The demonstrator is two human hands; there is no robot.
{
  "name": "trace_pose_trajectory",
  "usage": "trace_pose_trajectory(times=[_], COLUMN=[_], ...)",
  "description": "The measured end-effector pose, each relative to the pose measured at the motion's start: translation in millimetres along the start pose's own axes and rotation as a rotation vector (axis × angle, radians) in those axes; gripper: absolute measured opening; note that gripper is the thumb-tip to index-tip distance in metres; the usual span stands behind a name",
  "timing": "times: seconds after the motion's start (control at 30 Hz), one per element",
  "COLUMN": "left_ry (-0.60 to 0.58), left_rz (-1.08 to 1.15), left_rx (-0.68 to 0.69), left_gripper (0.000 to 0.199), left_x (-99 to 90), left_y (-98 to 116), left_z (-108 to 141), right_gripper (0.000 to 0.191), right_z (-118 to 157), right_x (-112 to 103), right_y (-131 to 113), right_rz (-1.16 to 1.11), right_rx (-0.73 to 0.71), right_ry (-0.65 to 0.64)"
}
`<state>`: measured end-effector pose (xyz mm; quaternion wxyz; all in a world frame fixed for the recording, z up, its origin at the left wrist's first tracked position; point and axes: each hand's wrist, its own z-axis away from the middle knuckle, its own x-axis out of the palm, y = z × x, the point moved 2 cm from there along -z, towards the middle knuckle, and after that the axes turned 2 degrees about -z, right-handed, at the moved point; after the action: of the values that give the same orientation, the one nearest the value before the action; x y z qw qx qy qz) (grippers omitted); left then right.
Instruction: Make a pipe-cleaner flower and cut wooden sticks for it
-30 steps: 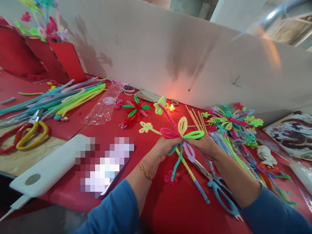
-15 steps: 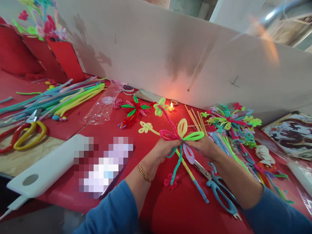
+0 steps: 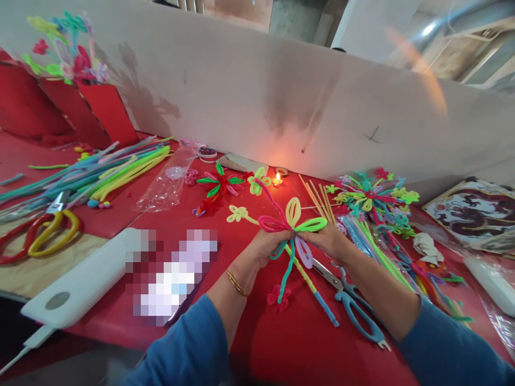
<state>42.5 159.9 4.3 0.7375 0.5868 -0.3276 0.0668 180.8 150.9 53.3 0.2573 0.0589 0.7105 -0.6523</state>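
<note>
A flower of looped pipe cleaners (image 3: pixel 293 213) in pink, yellow, green, lilac and teal is held up over the red table. My left hand (image 3: pixel 267 244) pinches it near its centre from the left, beneath the pink loop. From the right, my right hand (image 3: pixel 332 241) pinches the same centre beside the green loop, its fingertips almost meeting the left ones. Stems with small blossoms stick out above and below, and one yellow stem ends in blue. Blue-handled scissors (image 3: pixel 358 308) lie under my right forearm.
A small flame (image 3: pixel 277 179) burns near the wall. Bundled pipe cleaners (image 3: pixel 100 171), red-and-yellow scissors (image 3: pixel 54 230), a white device (image 3: pixel 84 279) and a blurred-out phone (image 3: pixel 177 279) lie left. A finished flower bunch (image 3: pixel 372 195) and a dragon picture (image 3: pixel 475 212) are right.
The view has shifted slightly, so most things sit a little lower or further left in it. Both hands keep the same grip on the flower.
</note>
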Motion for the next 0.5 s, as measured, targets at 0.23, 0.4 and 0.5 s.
trace_pose_trajectory(times=[0.23,0.4,0.5], left_ry=[-0.003,-0.161,-0.176], left_rz=[-0.095,-0.124,-0.121], left_rx=[-0.061,-0.065,-0.133], left_gripper=[0.017,0.026,0.023], left_x=[0.0,4.1,3.6], left_y=[4,7,7], left_z=[1,5,7], right_gripper=[0.037,0.029,0.022], right_z=[10,9,9], right_x=[-20,-22,-16], right_y=[-11,-18,-16], right_rz=[-0.102,-0.054,-0.050], right_rx=[0.182,0.268,0.303], right_ry=[0.055,-0.116,-0.223])
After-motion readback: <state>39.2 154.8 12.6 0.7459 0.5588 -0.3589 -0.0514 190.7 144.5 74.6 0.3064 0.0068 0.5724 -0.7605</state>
